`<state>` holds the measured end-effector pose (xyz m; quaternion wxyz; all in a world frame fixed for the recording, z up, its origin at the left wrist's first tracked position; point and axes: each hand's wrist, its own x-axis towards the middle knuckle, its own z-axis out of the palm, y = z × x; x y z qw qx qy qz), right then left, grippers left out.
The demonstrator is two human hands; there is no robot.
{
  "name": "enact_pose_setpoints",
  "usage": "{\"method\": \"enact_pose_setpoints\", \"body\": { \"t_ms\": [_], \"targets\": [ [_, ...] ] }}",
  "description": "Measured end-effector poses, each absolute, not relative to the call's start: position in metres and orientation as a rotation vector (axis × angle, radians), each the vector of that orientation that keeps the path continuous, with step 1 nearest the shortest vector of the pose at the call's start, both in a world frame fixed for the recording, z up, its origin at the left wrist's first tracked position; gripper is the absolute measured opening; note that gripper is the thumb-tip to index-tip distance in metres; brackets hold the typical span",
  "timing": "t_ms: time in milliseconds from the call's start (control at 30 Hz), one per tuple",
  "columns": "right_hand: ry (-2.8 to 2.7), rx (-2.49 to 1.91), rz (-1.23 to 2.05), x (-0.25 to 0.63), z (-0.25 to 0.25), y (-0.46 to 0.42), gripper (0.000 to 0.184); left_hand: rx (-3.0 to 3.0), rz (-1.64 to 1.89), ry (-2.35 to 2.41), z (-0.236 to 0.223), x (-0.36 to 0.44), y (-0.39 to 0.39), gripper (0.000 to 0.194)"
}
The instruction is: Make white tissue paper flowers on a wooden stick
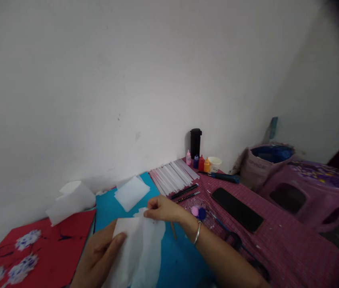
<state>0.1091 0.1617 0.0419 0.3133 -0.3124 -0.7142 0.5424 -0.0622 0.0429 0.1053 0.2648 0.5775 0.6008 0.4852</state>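
White paper [127,250] looks light, soft, kinda rippable — we've got left grip [101,254] and right grip [163,209] pinching its edges, probably safest.

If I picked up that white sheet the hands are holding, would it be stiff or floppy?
Probably floppy: the white sheet creases softly between the left hand and right hand. It's likely light and might tear easily, since it looks papery and thin.
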Motion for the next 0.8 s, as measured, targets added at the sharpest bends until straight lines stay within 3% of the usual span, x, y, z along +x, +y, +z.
{"method": "enact_pose_setpoints", "body": {
  "t_ms": [200,333,433,533,667,800],
  "targets": [
    [-1.679,-0.811,1.109,0.111,0.067,0.145,0.021,1.862,1.104,1.342,0.101,-0.075,0.031,0.055],
    [-1.817,-0.829,0.848,0.117,0.085,0.125,0.020,1.857,0.912,1.424,0.097,-0.063,0.047,0.041],
    [-1.943,-0.835,0.749,0.120,0.094,0.114,0.018,1.851,0.939,1.527,0.095,-0.048,0.061,0.040],
    [-2.012,-0.851,0.697,0.121,0.097,0.112,0.018,1.847,1.017,1.688,0.093,-0.041,0.068,0.024],
    [-1.916,-0.899,0.714,0.121,0.091,0.120,0.020,1.720,1.142,1.763,0.092,-0.046,0.066,0.038],
    [-1.695,-0.943,0.779,0.119,0.082,0.131,0.019,1.394,1.349,1.747,0.097,-0.046,0.060,0.037]
  ]
}}
